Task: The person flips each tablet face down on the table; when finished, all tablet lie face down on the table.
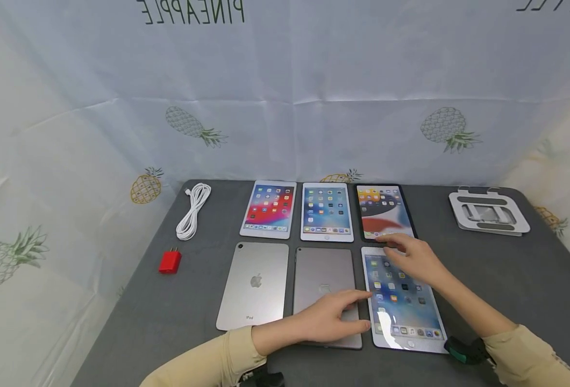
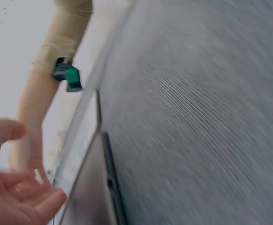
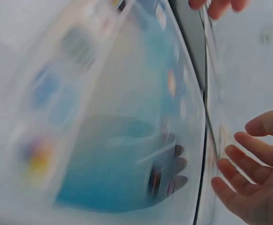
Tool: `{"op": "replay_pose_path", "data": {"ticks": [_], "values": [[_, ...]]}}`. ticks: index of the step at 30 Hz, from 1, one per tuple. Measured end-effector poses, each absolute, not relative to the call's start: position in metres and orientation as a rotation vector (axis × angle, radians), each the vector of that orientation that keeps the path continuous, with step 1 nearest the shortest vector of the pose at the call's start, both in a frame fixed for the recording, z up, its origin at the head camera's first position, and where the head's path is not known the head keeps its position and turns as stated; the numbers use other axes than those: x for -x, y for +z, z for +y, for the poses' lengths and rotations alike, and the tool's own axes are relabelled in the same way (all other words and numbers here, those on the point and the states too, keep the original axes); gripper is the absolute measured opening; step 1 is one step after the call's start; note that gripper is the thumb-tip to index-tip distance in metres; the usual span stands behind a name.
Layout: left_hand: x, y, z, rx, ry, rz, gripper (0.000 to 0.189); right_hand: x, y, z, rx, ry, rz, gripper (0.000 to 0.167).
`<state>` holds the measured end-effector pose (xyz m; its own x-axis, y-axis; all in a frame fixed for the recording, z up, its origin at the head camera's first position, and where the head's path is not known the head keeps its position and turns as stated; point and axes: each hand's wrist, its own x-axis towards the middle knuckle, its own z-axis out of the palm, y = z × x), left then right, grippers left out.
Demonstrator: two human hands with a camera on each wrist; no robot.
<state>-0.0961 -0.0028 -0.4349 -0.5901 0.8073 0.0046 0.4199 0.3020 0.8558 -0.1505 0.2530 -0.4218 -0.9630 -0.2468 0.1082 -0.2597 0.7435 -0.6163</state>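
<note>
White tablet (image 1: 403, 312): my 4 o'clock.
Left hand (image 1: 330, 317): extended, empty, tablet's 9 o'clock.
Right hand (image 1: 417, 259): relaxed, empty, tablet's 12 o'clock.

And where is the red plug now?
In the head view, the red plug is on the left of the table, just below the white cable and left of the silver tablet.

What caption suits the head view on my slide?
Left hand and right hand at one tablet, with five more tablets, a cable and a red plug nearby.
</note>
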Motion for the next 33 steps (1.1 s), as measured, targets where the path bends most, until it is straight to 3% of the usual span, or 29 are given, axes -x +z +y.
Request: {"op": "replay_pose_path", "data": {"ticks": [5,10,21,33], "values": [[0.095,-0.431,0.011,-0.536,1.547,1.922,0.052,0.133,-0.42,0.288,-0.266,1.003,-3.026,0.039],[0.094,-0.431,0.021,-0.269,1.744,1.755,0.053,0.117,-0.425,0.31,-0.171,0.977,-3.106,0.046],[0.094,-0.427,0.027,-0.075,1.858,1.527,0.055,0.092,-0.43,0.321,-0.005,1.48,-3.087,0.059],[0.099,-0.43,0.023,-0.069,1.903,1.441,0.057,0.092,-0.427,0.32,0.01,1.535,-3.079,0.06]]}}
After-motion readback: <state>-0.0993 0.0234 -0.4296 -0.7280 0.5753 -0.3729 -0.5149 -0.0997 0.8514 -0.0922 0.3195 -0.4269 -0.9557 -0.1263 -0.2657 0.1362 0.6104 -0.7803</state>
